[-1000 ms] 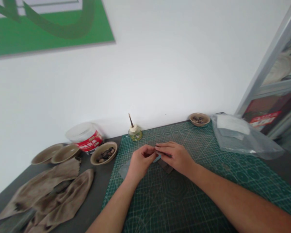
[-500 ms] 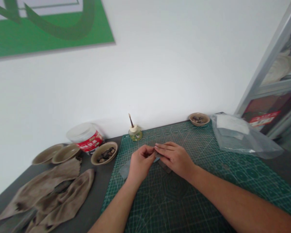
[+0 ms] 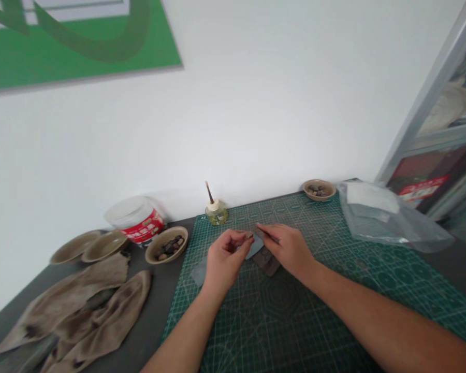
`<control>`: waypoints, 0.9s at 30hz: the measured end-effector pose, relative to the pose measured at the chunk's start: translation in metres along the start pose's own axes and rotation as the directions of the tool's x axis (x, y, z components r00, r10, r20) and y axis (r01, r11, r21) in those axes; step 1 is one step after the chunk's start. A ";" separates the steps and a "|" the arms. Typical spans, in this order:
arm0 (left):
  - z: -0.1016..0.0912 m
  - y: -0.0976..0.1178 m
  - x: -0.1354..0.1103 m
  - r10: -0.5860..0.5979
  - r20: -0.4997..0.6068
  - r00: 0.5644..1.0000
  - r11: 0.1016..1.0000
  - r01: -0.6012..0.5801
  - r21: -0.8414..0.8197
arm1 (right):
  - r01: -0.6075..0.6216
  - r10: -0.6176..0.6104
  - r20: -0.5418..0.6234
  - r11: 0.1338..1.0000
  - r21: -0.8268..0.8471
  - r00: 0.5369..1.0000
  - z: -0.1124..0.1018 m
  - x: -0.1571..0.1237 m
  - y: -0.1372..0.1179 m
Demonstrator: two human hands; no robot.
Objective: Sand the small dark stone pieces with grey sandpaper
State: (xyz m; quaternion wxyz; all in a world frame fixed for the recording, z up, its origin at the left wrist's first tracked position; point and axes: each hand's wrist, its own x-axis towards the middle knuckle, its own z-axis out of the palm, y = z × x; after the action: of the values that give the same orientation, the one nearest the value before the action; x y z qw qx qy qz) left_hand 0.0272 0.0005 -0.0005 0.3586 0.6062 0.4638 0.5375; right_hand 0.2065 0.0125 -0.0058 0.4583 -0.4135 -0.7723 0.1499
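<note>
My left hand (image 3: 224,256) and my right hand (image 3: 288,247) meet over the green cutting mat (image 3: 295,316). The left hand's fingers are curled in a pinch on something small that I cannot make out. Between the hands lies a small blue-grey sheet (image 3: 253,247), and a dark brown sheet (image 3: 267,260) lies partly under the right hand. The right hand's fingers are pressed together at the edge of these sheets, seemingly gripping the dark one. A grey sheet (image 3: 199,271) pokes out left of my left wrist.
A small glass bottle with a brush (image 3: 216,211) stands at the mat's far edge. Bowls of dark beads sit at the left (image 3: 166,245) and far right (image 3: 319,189). Two empty dishes (image 3: 89,246), a red-labelled tub (image 3: 136,219), stained cloths (image 3: 77,308) and a plastic bag (image 3: 384,217) lie around.
My hands have drawn slightly apart. The right hand moved right and uncovered the blue-grey and dark sheets.
</note>
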 end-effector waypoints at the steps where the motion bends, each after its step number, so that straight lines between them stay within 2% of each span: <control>1: 0.000 -0.001 0.000 0.002 0.005 1.000 1.000 -0.002 -0.010 | 0.022 -0.021 -0.021 1.000 0.020 1.000 0.000 -0.001 -0.002; 5: 0.000 -0.002 0.001 0.008 0.012 1.000 0.999 -0.009 0.046 | 0.156 -0.156 -0.003 0.987 0.042 0.988 0.004 -0.004 -0.010; 10: 0.001 0.002 0.001 0.026 0.035 0.999 0.999 -0.028 0.040 | 0.157 -0.157 0.011 0.987 0.025 0.988 0.005 -0.004 -0.008; 12: 0.001 0.002 0.000 0.049 0.019 0.999 0.999 -0.049 0.011 | 0.132 -0.132 0.041 0.991 0.010 0.990 0.004 -0.003 -0.005; 15: 0.002 0.002 0.000 0.065 -0.025 0.998 0.997 -0.066 -0.030 | 0.026 -0.023 0.070 0.999 -0.040 0.997 0.004 -0.002 0.001; 24: 0.002 -0.001 0.003 -0.032 0.034 0.999 0.996 0.035 -0.083 | -0.114 0.125 -0.088 0.986 0.123 0.988 0.002 0.000 -0.003; 27: 0.001 0.000 0.003 -0.060 0.037 0.998 0.998 0.061 -0.033 | -0.069 0.082 -0.112 0.991 0.118 0.990 -0.001 -0.001 -0.006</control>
State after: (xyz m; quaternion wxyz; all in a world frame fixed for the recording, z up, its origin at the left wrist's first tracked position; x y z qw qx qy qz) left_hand 0.0285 0.0036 0.0002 0.3932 0.5954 0.4662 0.5230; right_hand 0.2044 0.0080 -0.0016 0.5196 -0.4238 -0.7181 0.1866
